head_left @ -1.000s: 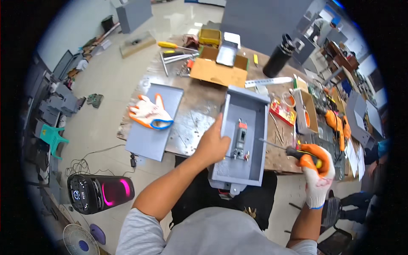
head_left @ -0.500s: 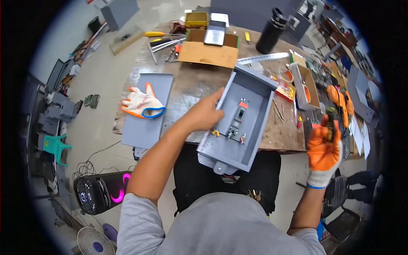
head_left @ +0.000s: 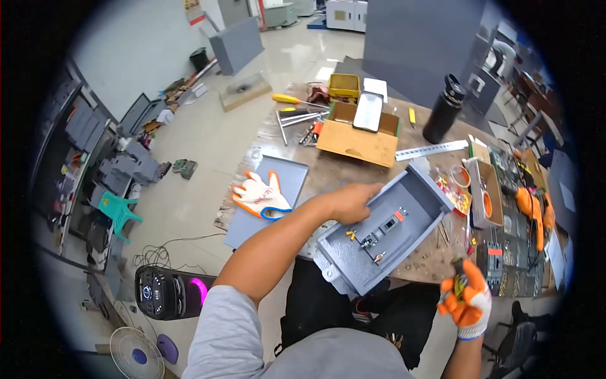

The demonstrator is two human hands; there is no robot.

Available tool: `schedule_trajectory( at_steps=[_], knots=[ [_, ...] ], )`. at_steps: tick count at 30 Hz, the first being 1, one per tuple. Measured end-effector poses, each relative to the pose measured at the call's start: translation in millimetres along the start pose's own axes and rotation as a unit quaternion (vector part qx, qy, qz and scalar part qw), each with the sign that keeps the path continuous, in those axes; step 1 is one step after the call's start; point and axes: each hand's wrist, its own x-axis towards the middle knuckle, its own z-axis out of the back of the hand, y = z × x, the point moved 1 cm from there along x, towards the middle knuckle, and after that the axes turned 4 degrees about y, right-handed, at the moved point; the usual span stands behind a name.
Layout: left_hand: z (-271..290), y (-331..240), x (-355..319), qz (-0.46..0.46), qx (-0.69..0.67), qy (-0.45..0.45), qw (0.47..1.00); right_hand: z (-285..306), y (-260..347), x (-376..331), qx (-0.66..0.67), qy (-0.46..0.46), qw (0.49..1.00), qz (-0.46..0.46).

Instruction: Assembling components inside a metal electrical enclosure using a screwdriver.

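Observation:
My bare left hand (head_left: 353,203) is closed on the left wall of an open grey metal box (head_left: 356,256), which is tilted at the near edge of the workbench, above my lap. Fixed inside the box is a small black circuit breaker (head_left: 384,228) with a red-orange patch. Yellow wing-shaped pieces (head_left: 350,235) and a small bolt-like terminal (head_left: 379,257) sit near it. Right of the box, my right hand (head_left: 470,303), in an orange and white glove, is closed around a short black and yellow-green tool (head_left: 459,278), its kind unclear. It is apart from the box.
Another glove (head_left: 262,196) lies on a grey metal panel (head_left: 249,224) at left. Behind are a cardboard box (head_left: 356,142) with a phone (head_left: 369,112), a screwdriver (head_left: 287,98) and a black bottle (head_left: 444,107). A parts carton (head_left: 486,221) and another breaker (head_left: 494,262) stand right.
The view has swung, shifting the scene right and down. The metal box has turned clockwise in my left hand. My right hand has tipped over with the tool and come nearer the box.

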Motion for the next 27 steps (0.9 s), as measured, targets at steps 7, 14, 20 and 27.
schedule_trajectory(
  at_steps=[7,14,20,27],
  knots=[
    [23.2,12.2,20.4,-0.001,0.092,0.089,0.992,-16.2,-30.6,21.1,0.07,-0.036,0.995,0.066],
    [17.9,8.1,-23.3,0.139,0.168,-0.056,0.974,-3.7,-42.0,13.0,0.119,0.017,0.993,-0.014],
    [67.5,10.2,-63.2,0.072,0.273,-0.15,0.947,-25.3,-31.8,11.1,0.125,-0.083,0.976,0.158],
    [86.5,-10.4,-118.2,0.031,0.272,-0.099,0.957,-5.0,-31.1,-45.2,0.092,-0.148,0.976,0.129]
  ],
)
